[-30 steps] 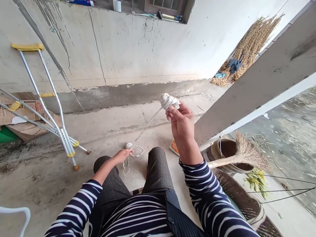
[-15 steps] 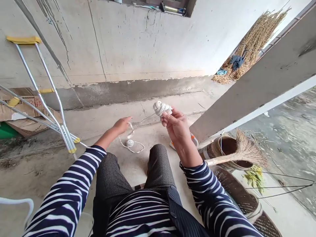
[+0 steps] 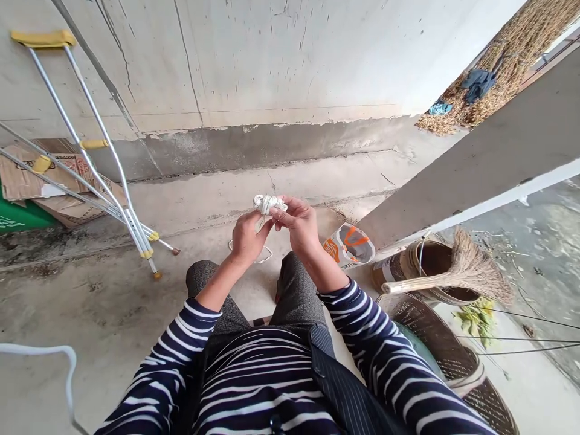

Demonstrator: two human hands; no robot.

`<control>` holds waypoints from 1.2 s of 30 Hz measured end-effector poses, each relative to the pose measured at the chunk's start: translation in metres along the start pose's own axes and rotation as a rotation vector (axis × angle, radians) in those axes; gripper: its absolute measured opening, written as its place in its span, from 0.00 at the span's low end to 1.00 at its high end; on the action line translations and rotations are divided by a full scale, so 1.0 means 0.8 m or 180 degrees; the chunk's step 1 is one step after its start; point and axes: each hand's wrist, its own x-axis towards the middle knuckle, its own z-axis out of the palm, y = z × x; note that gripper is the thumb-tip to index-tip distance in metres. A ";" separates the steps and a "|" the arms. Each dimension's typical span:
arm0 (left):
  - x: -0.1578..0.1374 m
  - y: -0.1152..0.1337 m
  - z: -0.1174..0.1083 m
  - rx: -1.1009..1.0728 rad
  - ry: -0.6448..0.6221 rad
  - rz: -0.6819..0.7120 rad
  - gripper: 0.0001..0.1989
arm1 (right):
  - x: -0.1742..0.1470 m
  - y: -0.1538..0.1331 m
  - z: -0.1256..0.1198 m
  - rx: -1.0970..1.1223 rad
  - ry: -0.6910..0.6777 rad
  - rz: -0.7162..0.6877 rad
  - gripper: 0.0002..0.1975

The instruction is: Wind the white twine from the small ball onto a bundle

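Observation:
A wound bundle of white cord (image 3: pixel 267 203) is held up in front of my knees. My right hand (image 3: pixel 302 227) grips it from the right, thumb pressed along its near side. Close against its lower left is my left hand (image 3: pixel 248 239), with fingers closed on the cord where it leaves the bundle; the exact pinch is partly hidden. Below the hands, a loop of the same cord (image 3: pixel 264 258) shows near the floor, and my left hand and wrist cover part of it.
Metal crutches (image 3: pixel 106 175) lean at the left by flattened cardboard (image 3: pixel 63 172). To the right are an orange-and-white container (image 3: pixel 335 249), a bucket (image 3: pixel 412 261) with a straw broom (image 3: pixel 471 272) across it, and a woven basket (image 3: pixel 403 308). A pillar (image 3: pixel 453 157) slants behind them.
My left hand has come up and right from its outstretched position to meet the bundle. My right hand has moved slightly left and down with it. The view has tilted downward.

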 end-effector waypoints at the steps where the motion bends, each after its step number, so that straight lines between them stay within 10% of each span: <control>1: 0.001 0.000 0.001 0.0148 0.0020 0.0004 0.07 | 0.000 0.002 0.002 -0.0054 -0.0044 -0.0021 0.18; 14: -0.025 -0.037 0.004 -0.1650 -0.0973 -0.0978 0.10 | 0.013 0.011 -0.012 -0.0184 0.0274 -0.0198 0.18; 18: -0.038 -0.060 0.001 -0.1111 -0.1261 -0.0958 0.11 | 0.021 0.003 -0.017 -0.0081 0.0370 -0.0293 0.17; 23: -0.031 -0.082 -0.009 0.0105 -0.0596 -0.0580 0.13 | 0.012 -0.010 -0.013 -0.0018 0.0318 -0.0329 0.16; 32: -0.026 -0.055 -0.014 -0.1873 -0.1162 -0.1546 0.09 | 0.018 -0.037 -0.017 0.0084 0.0494 -0.0353 0.16; 36: -0.027 -0.044 -0.020 -0.1734 -0.1689 -0.1715 0.07 | 0.006 -0.048 -0.009 0.0121 0.0343 -0.0364 0.15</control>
